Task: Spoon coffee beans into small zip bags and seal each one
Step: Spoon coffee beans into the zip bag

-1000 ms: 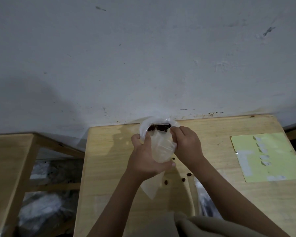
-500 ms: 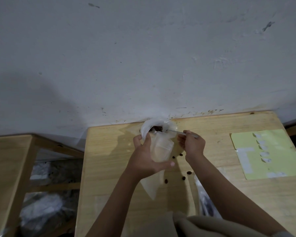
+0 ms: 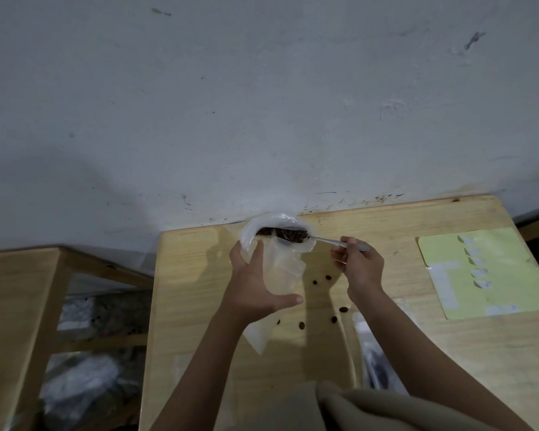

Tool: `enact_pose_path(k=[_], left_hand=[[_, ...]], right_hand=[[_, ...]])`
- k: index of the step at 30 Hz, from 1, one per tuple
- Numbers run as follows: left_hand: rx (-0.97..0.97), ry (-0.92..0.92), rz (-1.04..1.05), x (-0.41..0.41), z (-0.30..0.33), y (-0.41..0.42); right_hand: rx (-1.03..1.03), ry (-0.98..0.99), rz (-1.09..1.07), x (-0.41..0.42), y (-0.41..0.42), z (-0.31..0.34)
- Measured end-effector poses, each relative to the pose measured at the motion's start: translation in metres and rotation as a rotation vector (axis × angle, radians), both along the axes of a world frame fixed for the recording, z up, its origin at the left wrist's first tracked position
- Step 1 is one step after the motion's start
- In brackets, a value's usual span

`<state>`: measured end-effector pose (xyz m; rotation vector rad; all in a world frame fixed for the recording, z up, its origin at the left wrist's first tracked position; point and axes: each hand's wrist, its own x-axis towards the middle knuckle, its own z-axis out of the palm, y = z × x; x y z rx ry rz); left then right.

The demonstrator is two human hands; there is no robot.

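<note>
My left hand (image 3: pixel 255 281) holds a small clear zip bag (image 3: pixel 282 269) upright above the wooden table (image 3: pixel 193 293), its mouth facing up. Behind it, against the wall, a larger plastic bag (image 3: pixel 252 231) lies open with dark coffee beans (image 3: pixel 290 235) inside. My right hand (image 3: pixel 357 262) grips a metal spoon (image 3: pixel 330 241) by the handle; its bowl sits among the beans in the large bag. Several loose beans (image 3: pixel 321 279) lie scattered on the table between my hands.
A yellow-green sheet (image 3: pixel 504 275) with white stickers lies at the table's right. Clear bags (image 3: pixel 374 362) with something dark inside lie near the front, by my right forearm. A second wooden table (image 3: pixel 10 293) stands at the left, bags on the floor beneath.
My right hand has drawn away from the small bag to the right and now holds the spoon, its bowl in the beans. The left hand keeps the zip bag in place.
</note>
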<state>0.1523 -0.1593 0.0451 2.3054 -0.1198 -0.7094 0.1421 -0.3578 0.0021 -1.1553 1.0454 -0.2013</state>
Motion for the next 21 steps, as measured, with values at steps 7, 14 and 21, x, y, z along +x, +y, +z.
enact_pose_path(k=[7, 14, 21], left_hand=[[0.023, 0.042, 0.037, -0.006, -0.013, 0.004], [0.041, 0.019, 0.052, -0.012, -0.02, 0.003], [-0.003, -0.036, 0.064, -0.013, -0.025, 0.003]], right_hand=[[0.012, -0.069, 0.068, -0.016, -0.014, 0.012], [-0.002, -0.159, 0.179, -0.028, -0.022, 0.029], [-0.288, -0.256, 0.505, -0.033, -0.008, 0.048]])
